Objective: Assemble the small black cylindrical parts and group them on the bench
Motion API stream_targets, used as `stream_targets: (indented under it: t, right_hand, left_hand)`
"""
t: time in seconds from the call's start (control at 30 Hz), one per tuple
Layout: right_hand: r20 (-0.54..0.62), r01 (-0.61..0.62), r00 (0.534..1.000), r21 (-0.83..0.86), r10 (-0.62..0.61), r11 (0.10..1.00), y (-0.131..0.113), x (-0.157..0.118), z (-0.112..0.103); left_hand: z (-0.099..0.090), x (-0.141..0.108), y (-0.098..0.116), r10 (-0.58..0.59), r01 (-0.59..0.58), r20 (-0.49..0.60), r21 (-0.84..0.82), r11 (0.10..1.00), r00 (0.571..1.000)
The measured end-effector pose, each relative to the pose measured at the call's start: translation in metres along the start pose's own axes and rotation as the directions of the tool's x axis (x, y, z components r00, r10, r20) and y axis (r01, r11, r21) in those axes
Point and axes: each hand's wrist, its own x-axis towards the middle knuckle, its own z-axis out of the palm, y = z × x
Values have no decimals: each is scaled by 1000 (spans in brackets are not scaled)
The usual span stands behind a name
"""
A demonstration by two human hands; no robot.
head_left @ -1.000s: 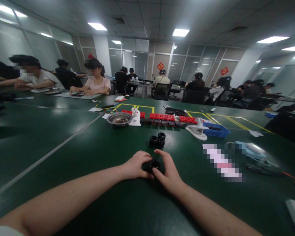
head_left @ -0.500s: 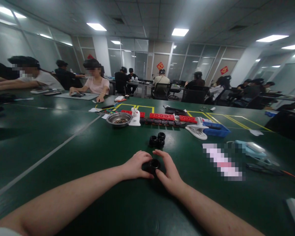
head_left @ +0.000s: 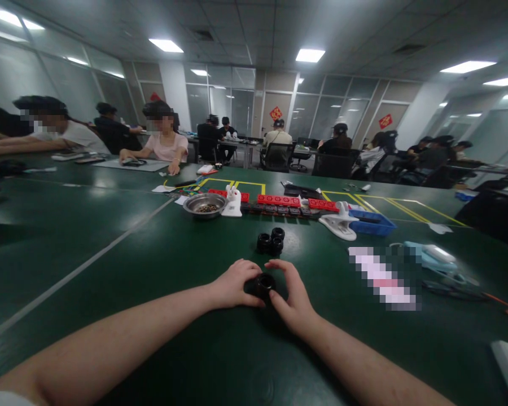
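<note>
A black cylindrical part [head_left: 265, 283] with a round hole in its top stands on the green table between my hands. My left hand [head_left: 237, 285] is closed around its left side, fingers behind and thumb in front. From the right, my right hand [head_left: 291, 293] curls about the same part. Its thumb tip meets the front right edge and its index finger arches behind. The part's lower portion is mostly hidden in shadow and by my fingers. Just beyond my fingertips sits a cluster of similar black cylindrical parts [head_left: 271, 242].
Farther back are a metal bowl [head_left: 205, 210] of small pieces, a row of red blocks [head_left: 279, 200], white clamp-like stands [head_left: 341, 223] and a blue tray [head_left: 375, 224]. On the right lie a pixelated pink item [head_left: 383, 279] and a light-blue device [head_left: 432, 256]. Other people sit around.
My right hand has shifted very slightly around the black part, whose top opening is tilted a little differently. My left hand has hardly moved.
</note>
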Motion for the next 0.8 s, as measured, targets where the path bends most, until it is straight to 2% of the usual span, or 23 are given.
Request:
stream_targets:
  t: [0.17,0.3,0.47,0.8]
  right_hand:
    - [-91,-73,994,-113,63,991,2,3,2]
    - [-54,-109,993,-107,104,988,5,2,5]
    - [47,-22,999,36,20,999,2,-1,0]
    - [-18,-107,994,-122,106,987,-1,4,4]
  left_hand:
    - [-3,0,4,-6,6,9,4,1000,1000]
    - [-2,0,2,-4,4,5,1,1000,1000]
    - [-2,0,2,-17,17,5,-15,1000,1000]
    - [1,-1,3,-62,62,-20,27,998,998]
